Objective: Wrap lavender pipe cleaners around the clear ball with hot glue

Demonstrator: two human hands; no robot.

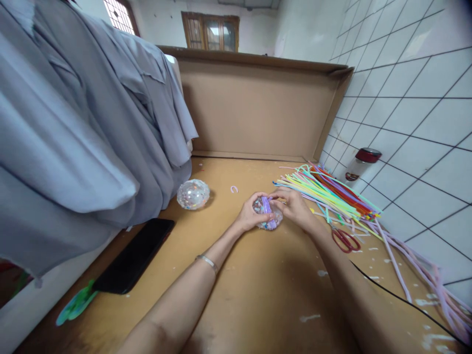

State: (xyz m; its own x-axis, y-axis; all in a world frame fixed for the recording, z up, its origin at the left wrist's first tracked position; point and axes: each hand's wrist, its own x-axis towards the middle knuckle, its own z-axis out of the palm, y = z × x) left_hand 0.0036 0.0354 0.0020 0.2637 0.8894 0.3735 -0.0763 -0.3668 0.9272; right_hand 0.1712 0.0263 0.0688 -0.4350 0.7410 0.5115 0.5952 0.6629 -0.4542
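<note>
Two bare hands work close together over the mid table [236, 275]. L hand [250, 215] grips a clear, roundish plastic-looking ball w/ coloured flecks [279, 220], thumb pressed across a flat purple strip [266, 203] on its near-upper face. R hand [291, 206] has its fingers bent in at the strip's far end; can't tell if they pinch it. Silver bracelet [207, 262] on L wrist.

Just R of R hand: big pile of multicoloured fuzzy sticks [324, 191], then scissors w/ red handles [345, 241], blades partly among cut bits, nr the R forearm. Loose lilac strands [396, 260] & thin black cable [401, 297] run along the R edge. Clear container w/ dark red lid [368, 155] by the white tiled wall [424, 123].

L of L hand: small pink curved piece [231, 189], then 2nd clear flecked ball [193, 194]; black flat phone [134, 255] nearer, touching a green leaf-shaped item [76, 302]. Grey cloth [92, 123] hangs along the L side; brown cardboard panel [258, 105] closes off the far end.

Strip's long axis runs roughly away from the person, far end leaning slightly L; ball is roundish, so its own axis is unclear.
</note>
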